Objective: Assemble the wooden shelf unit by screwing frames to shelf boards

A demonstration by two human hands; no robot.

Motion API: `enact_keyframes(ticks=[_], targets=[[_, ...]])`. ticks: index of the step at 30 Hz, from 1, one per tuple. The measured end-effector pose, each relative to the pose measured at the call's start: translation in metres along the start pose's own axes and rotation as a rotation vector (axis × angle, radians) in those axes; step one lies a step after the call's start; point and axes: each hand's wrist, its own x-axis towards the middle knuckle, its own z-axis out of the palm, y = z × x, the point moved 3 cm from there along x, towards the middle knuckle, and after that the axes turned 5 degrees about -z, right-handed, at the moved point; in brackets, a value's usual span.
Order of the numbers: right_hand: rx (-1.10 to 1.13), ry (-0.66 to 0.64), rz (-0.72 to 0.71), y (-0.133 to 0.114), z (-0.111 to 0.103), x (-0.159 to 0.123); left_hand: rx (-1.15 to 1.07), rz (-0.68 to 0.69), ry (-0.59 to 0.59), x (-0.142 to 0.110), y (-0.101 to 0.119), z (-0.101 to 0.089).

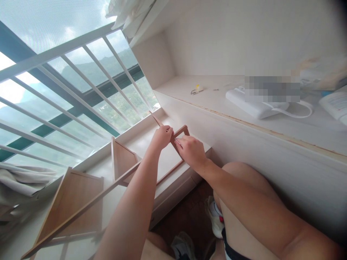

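A wooden rack point(108, 191) with slatless flat panels lies on its side along the white window ledge. At its far end, my left hand point(162, 137) is closed around the wooden frame, close to where its bars meet. Right beside it, my right hand point(192, 150) pinches a thin silver hex key point(178, 142) against the same joint. My fingers hide the tip of the key and the fastener, if there is one. One wooden bar point(181, 130) of the end frame shows just beyond my hands.
On the white counter point(206, 103) to the right lie small bent metal pieces point(194, 92) with a yellow item point(197, 87), a tiny screw-like piece point(216, 89) and a white device point(255, 104) with a cable. Window bars point(92, 68) stand left. My legs are below.
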Motion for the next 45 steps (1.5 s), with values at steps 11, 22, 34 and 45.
enact_keyframes(ticks=[11, 22, 34, 45], targets=[[0.074, -0.049, 0.098, 0.003, 0.001, 0.002, -0.015, -0.016, 0.002, -0.002, 0.001, -0.001], [2.009, -0.428, 0.840, -0.001, 0.043, -0.006, -0.022, -0.050, 0.006, -0.006, 0.010, -0.004], [0.994, -0.008, 0.437, 0.017, 0.028, -0.007, -0.014, -0.050, -0.008, -0.004, 0.007, -0.003], [0.714, 0.121, 0.096, 0.014, 0.012, -0.006, -0.002, -0.023, -0.001, -0.005, 0.006, -0.003]])
